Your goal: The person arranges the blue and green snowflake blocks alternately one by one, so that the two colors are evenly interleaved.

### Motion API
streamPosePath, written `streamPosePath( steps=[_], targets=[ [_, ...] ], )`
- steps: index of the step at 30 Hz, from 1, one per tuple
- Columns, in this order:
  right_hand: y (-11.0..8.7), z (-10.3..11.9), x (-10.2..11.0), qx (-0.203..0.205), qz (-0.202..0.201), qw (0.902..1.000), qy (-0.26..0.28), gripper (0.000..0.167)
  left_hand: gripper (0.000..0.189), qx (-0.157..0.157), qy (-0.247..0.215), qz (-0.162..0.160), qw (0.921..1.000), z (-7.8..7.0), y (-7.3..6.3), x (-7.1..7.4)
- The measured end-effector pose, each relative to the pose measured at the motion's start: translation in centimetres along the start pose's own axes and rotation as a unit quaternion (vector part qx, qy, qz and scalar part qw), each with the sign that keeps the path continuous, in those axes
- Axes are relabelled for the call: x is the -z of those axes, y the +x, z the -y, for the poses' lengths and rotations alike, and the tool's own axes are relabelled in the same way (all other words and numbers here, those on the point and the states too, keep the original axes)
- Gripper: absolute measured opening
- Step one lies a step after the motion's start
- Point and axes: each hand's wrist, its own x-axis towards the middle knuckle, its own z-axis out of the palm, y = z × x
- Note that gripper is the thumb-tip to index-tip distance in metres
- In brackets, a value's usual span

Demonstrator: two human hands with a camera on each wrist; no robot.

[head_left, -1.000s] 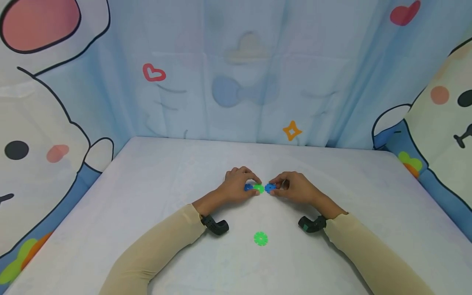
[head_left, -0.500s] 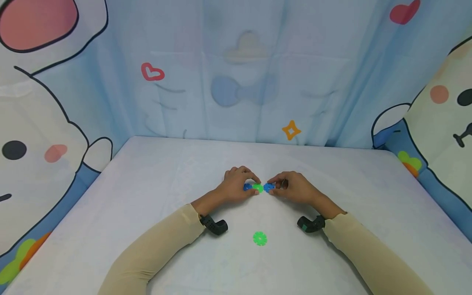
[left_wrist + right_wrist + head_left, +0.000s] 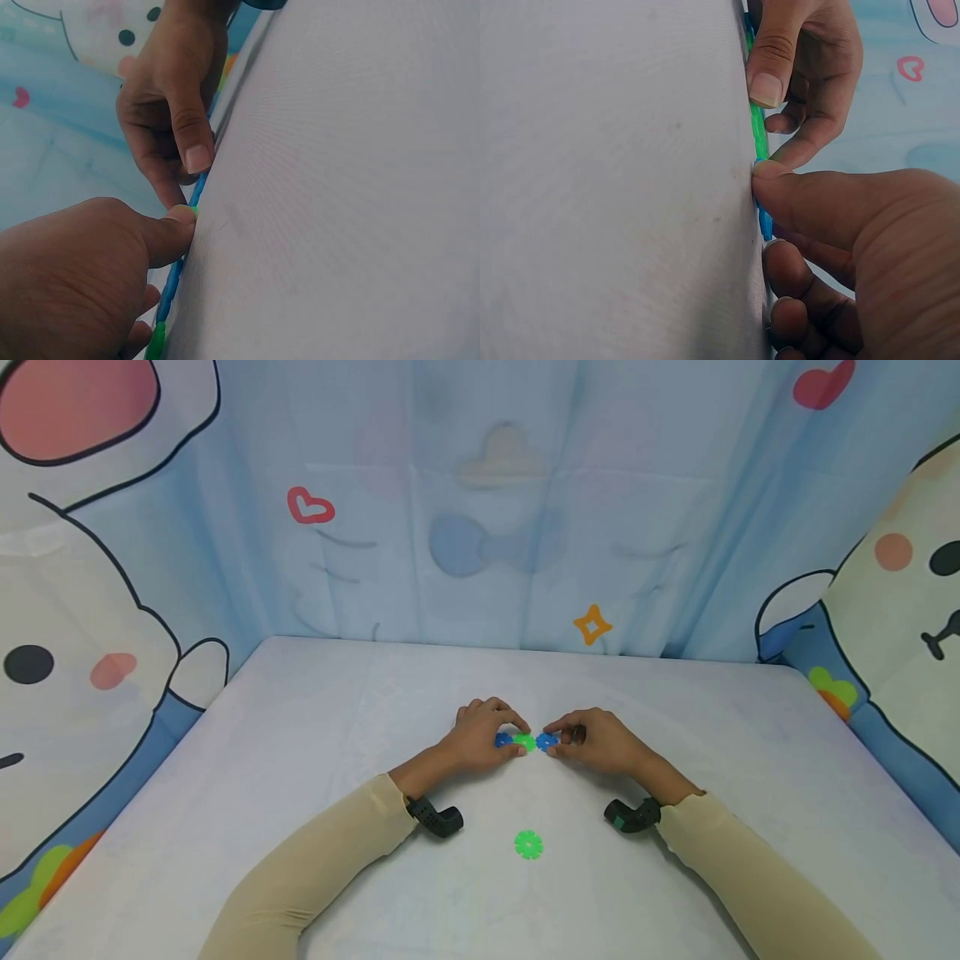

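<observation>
My left hand (image 3: 480, 737) pinches a green notched snowflake disc (image 3: 524, 742) between thumb and fingers. A dark blue disc (image 3: 503, 740) sits beside it, partly hidden under that hand. In the left wrist view, a further green disc (image 3: 156, 341) shows beyond the blue one, in the same row. My right hand (image 3: 600, 741) pinches a blue snowflake disc (image 3: 547, 742) by its edges, right at the green disc's rim. In the right wrist view the blue disc (image 3: 765, 221) and the green disc (image 3: 759, 131) stand end to end, low along the tabletop.
A single green snowflake disc (image 3: 528, 845) lies flat on the white tabletop (image 3: 360, 710), nearer to me between the forearms. Black wrist cameras (image 3: 441, 819) are strapped on both wrists. Behind the table hangs a light blue printed curtain (image 3: 480, 568).
Both hands keep nearly the same pose, with the blue disc held against the green disc's edge. The whole head view has shifted slightly; the loose green disc stays put.
</observation>
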Motion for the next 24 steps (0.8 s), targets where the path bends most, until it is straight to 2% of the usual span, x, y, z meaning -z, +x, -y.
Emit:
streamPosePath(
  steps=[24],
  targets=[
    [-0.14,-0.23,0.07,-0.011,-0.002,0.9998,0.014,0.03,0.031,0.008,0.005,0.005,0.9999,-0.1,0.02,-0.01]
  ],
)
